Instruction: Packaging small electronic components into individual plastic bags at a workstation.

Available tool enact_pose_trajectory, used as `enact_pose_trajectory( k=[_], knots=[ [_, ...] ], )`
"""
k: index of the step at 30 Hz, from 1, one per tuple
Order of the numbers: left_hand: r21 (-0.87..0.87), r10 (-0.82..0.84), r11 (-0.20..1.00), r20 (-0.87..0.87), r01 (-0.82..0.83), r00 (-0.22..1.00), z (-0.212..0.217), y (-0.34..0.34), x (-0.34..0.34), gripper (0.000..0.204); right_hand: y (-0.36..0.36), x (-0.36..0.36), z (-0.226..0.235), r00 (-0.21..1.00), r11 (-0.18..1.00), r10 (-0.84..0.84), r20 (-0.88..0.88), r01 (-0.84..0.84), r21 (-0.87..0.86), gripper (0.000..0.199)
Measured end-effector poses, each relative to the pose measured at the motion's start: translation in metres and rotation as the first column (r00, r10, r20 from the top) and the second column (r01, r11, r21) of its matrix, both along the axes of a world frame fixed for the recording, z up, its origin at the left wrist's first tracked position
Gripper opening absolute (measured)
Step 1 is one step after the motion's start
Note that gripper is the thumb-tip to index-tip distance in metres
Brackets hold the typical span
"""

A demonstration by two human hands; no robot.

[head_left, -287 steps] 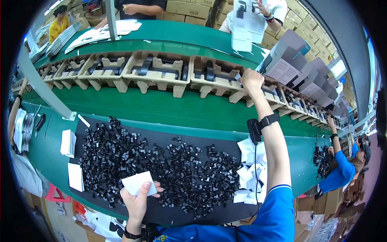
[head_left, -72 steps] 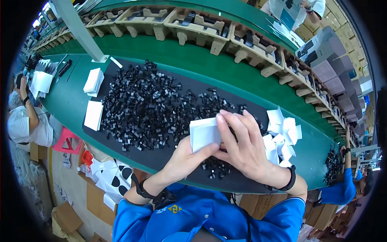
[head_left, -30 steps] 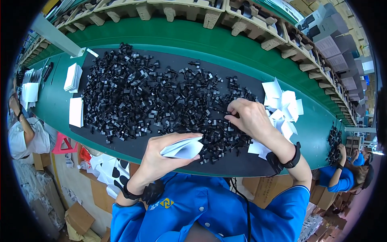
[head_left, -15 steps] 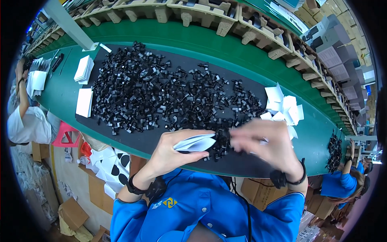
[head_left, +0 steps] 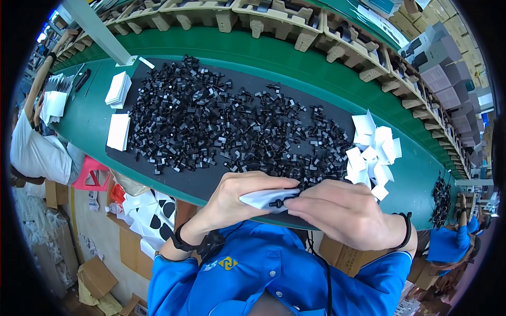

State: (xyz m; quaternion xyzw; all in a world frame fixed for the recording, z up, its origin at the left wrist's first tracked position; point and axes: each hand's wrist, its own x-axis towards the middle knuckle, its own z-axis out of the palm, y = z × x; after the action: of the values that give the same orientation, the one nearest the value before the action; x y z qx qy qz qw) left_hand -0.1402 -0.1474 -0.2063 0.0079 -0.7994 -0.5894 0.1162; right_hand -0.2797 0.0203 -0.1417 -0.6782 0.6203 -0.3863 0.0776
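1. Two bare hands meet at lower centre of the frame, over the near edge of the black mat (head_left: 211, 181). Left hand (head_left: 240, 197): fingers curled and closed around a small white paper pouch (head_left: 261, 199), thumb on top. Right hand (head_left: 342, 213): fingertips pinched together on a small black plastic part (head_left: 278, 203) at the pouch's open side.

2. Step in hand, as judged: the black part is being slid into the white pouch. Only a short stub of it shows between the fingertips; the rest is hidden by paper and fingers.

3. Orientation: the pouch lies nearly flat, long axis running left to right across the frame, mouth facing right toward the right hand. The part's visible end appears to lie along the same line, pointing left into the pouch; its full shape cannot be told.

4. Next move, as judged: calls for the left hand to keep the mouth spread while the right pushes the part fully home along that axis, without creasing the paper.

5. One large heap of loose black plastic parts (head_left: 221, 121) covers the mat from upper left to centre.

6. One loose cluster of empty white paper pouches (head_left: 374, 150) lies at centre right, just beside the heap.

7. Two stacks of white cards (head_left: 118, 110) sit at the mat's left end.

8. One green workbench (head_left: 316, 68) bears everything; moulded pulp trays (head_left: 274, 16) line the upper edge.
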Motion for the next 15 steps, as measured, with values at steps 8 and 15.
enact_pose_trajectory(
  k=[8, 15],
  knots=[
    [-0.043, 0.046, 0.998, -0.025, -0.047, 0.999, -0.008, -0.004, -0.006, 0.049, -0.005, 0.002, 0.008, 0.997, 0.924, -0.014, -0.076, 0.042, 0.381, 0.026],
    [0.097, 0.065, 0.993, -0.036, -0.062, 0.997, -0.010, -0.006, -0.013, 0.051, -0.018, 0.000, 0.009, 0.980, 0.825, 0.014, 0.199, -0.124, 0.551, 0.034]
  ],
)
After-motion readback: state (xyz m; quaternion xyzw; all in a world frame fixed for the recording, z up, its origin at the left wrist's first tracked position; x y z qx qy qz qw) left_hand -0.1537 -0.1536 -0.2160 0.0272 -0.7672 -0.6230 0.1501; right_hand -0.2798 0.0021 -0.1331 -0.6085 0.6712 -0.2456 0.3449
